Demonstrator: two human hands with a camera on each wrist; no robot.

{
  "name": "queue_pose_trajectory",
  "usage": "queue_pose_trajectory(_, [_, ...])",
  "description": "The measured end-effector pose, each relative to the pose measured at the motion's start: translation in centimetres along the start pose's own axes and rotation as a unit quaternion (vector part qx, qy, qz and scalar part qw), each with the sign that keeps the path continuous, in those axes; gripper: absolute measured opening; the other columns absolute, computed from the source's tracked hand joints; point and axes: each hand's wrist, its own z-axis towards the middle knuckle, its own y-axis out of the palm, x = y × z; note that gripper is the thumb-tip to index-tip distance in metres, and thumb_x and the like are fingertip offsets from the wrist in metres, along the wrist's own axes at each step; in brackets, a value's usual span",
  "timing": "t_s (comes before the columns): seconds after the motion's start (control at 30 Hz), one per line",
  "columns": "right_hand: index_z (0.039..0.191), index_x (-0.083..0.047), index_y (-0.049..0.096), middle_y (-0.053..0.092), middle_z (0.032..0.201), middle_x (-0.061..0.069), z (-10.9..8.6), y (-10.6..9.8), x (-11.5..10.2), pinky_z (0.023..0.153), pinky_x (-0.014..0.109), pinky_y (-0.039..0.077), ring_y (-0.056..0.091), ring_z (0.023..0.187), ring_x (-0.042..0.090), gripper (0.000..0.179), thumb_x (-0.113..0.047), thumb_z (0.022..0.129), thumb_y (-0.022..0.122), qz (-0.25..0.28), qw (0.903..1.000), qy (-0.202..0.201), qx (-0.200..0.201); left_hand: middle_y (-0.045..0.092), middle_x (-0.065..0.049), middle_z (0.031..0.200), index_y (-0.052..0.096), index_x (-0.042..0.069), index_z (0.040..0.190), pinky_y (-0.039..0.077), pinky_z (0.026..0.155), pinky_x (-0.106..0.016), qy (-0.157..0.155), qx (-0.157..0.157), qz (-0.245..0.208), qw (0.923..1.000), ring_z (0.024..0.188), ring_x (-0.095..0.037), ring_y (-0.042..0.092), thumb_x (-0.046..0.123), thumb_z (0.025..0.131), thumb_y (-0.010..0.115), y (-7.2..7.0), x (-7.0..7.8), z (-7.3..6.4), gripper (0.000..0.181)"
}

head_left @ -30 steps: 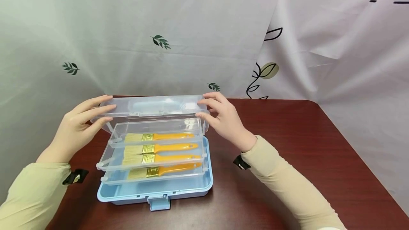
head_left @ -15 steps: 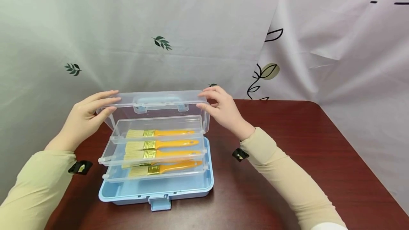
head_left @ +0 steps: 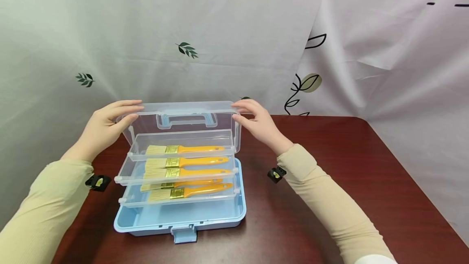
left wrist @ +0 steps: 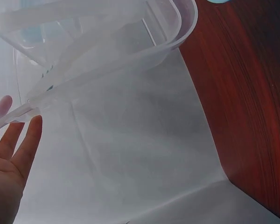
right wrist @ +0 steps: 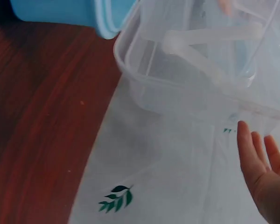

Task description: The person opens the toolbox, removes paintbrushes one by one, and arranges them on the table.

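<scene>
A light blue toolbox (head_left: 209, 211) stands on the table with its clear plastic lid (head_left: 187, 106) raised. My left hand (head_left: 110, 123) grips the lid's left end, thumb on the near side and fingers over the top. At the lid's right end my right hand (head_left: 258, 125) holds it the same way. In the left wrist view the thumb and fingers of the left hand (left wrist: 11, 158) lie on either side of the lid's edge. The fingers of the right hand (right wrist: 266, 172) reach the lid's edge in the right wrist view. Below, clear trays (head_left: 126, 179) fan out in tiers holding several paintbrushes (head_left: 201, 160) with yellow handles.
The blue front latch (head_left: 184, 234) hangs down at the box's near side. A dark red-brown wooden table (head_left: 329, 166) spreads to the right. Behind it hangs a pale curtain (head_left: 220, 31) with leaf prints.
Both hands have lifted the lid up and back, tilting it so its carry handle now shows from inside. The stacked trays have spread slightly upward with it, uncovering more of the brushes.
</scene>
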Motion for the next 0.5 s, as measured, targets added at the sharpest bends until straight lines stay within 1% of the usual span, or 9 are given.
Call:
queue_pose_trajectory(0.07, [0.124,-0.014,0.057,0.049,0.131,0.004,-0.2,0.1,0.5,0.092,0.036,0.051,0.056,0.115,0.023,0.034,-0.017,0.09,0.061,0.016,0.9999,-0.005,0.003,0.048,0.032,0.121,0.066,0.012,0.115,0.028,0.088,0.002,0.0,-0.001,-0.001,1.0,0.116,0.02,0.036,0.015,0.091,0.06,0.1,-0.1,0.2,0.026])
queue_pose_trajectory(0.13, [0.126,-0.012,0.055,0.048,0.133,0.006,-0.4,0.3,1.0,0.093,0.038,0.051,0.055,0.116,0.025,0.037,-0.013,0.09,0.061,0.029,0.9995,-0.01,0.003,0.05,0.029,0.122,0.066,0.012,0.115,0.028,0.087,0.002,-0.002,-0.003,0.001,1.0,0.115,0.02,0.036,0.016,0.091,0.06,0.2,-0.2,0.3,0.025])
queue_pose_trajectory(0.23, [0.13,-0.009,0.051,0.046,0.134,0.009,-0.8,0.6,1.8,0.091,0.04,0.052,0.054,0.117,0.028,0.042,-0.008,0.089,0.06,0.056,0.9984,-0.013,-0.001,0.053,0.019,0.126,0.065,0.014,0.117,0.028,0.088,0.001,-0.016,-0.011,0.002,0.9998,0.117,0.017,0.038,0.018,0.092,0.059,0.4,-0.4,0.7,0.026])
queue_pose_trajectory(0.3, [0.132,-0.009,0.049,0.045,0.135,0.01,-1.0,0.8,2.1,0.09,0.041,0.053,0.054,0.118,0.029,0.045,-0.007,0.089,0.06,0.058,0.9982,-0.013,-0.004,0.054,0.013,0.128,0.065,0.016,0.118,0.029,0.092,-0.002,-0.032,-0.018,0.003,0.9993,0.119,0.014,0.039,0.022,0.092,0.058,0.5,-0.6,0.8,0.028])
queue_pose_trajectory(0.33, [0.133,-0.009,0.048,0.044,0.136,0.01,-1.0,0.8,2.2,0.089,0.041,0.053,0.054,0.118,0.029,0.046,-0.006,0.089,0.059,0.06,0.9981,-0.014,-0.005,0.054,0.014,0.128,0.064,0.016,0.119,0.03,0.094,-0.004,-0.04,-0.02,0.004,0.999,0.12,0.012,0.039,0.023,0.093,0.057,0.5,-0.7,0.9,0.028])
queue_pose_trajectory(0.4, [0.135,-0.01,0.046,0.043,0.137,0.011,-1.0,1.0,2.4,0.088,0.041,0.053,0.054,0.118,0.028,0.048,-0.006,0.09,0.059,0.055,0.9984,-0.016,-0.005,0.052,0.019,0.127,0.064,0.015,0.12,0.031,0.099,-0.008,-0.054,-0.021,-0.004,0.9983,0.121,0.012,0.039,0.024,0.093,0.057,0.6,-0.9,1.0,0.029])
queue_pose_trajectory(0.47, [0.136,-0.011,0.044,0.043,0.137,0.011,-0.9,1.2,2.4,0.088,0.041,0.053,0.054,0.118,0.028,0.048,-0.006,0.09,0.058,0.048,0.9987,-0.017,-0.004,0.051,0.027,0.123,0.063,0.014,0.12,0.032,0.099,-0.007,-0.069,-0.014,-0.02,0.9973,0.119,0.015,0.039,0.024,0.092,0.057,0.6,-1.2,1.1,0.03])
queue_pose_trajectory(0.5, [0.137,-0.011,0.044,0.043,0.137,0.011,-0.9,1.2,2.4,0.088,0.041,0.053,0.054,0.118,0.028,0.049,-0.006,0.09,0.058,0.046,0.9987,-0.019,-0.004,0.05,0.03,0.12,0.063,0.014,0.121,0.033,0.097,-0.006,-0.075,-0.008,-0.027,0.9968,0.115,0.017,0.041,0.023,0.093,0.057,0.6,-1.4,1.0,0.03])
